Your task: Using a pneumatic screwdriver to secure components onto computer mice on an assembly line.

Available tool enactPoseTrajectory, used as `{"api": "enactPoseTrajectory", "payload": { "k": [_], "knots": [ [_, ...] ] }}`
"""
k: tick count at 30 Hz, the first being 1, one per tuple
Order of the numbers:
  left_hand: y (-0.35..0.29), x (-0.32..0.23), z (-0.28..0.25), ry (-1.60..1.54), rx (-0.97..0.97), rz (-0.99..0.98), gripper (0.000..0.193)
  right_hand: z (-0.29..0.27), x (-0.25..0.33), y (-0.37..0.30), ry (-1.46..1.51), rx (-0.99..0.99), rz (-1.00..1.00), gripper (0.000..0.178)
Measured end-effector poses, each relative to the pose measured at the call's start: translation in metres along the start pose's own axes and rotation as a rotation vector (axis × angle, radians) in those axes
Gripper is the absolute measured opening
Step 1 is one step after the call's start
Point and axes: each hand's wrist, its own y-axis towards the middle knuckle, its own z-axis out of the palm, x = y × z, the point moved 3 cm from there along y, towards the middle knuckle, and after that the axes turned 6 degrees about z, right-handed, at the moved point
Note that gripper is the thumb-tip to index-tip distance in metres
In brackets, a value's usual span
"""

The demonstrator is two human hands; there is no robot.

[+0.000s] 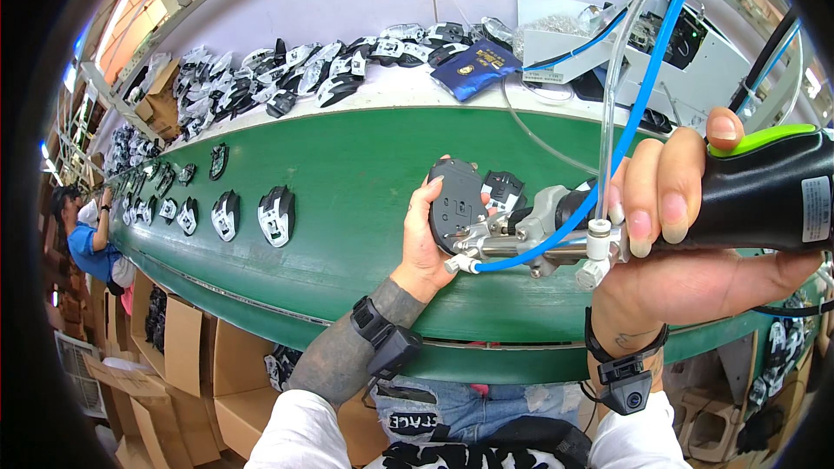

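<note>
Black-and-green power screwdriver, gripped in the right hand, aimed at a computer-mouse base the left hand holds; probably screw-driving, calling next for steady alignment.

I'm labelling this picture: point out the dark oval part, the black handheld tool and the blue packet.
Dark oval part (457,200), head view: flat face.
Black handheld tool (757,195), head view: black body.
Blue packet (474,74), head view: printed face.

white sleeves, black wristbands, blue jeans
</note>
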Motion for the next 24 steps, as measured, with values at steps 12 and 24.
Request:
{"api": "enactPoseTrajectory", "payload": {
  "k": [12,24],
  "knots": [
    [0.017,-0.048,0.001,1.352,0.05,0.581,0.055,-0.021,-0.006,0.006,-0.525,-0.209,-0.032,0.089],
    [0.04,-0.037,-0.052,1.931,0.088,0.518,0.055,-0.026,0.024,0.017,-0.815,-0.423,-0.326,0.074]
  ]
}}
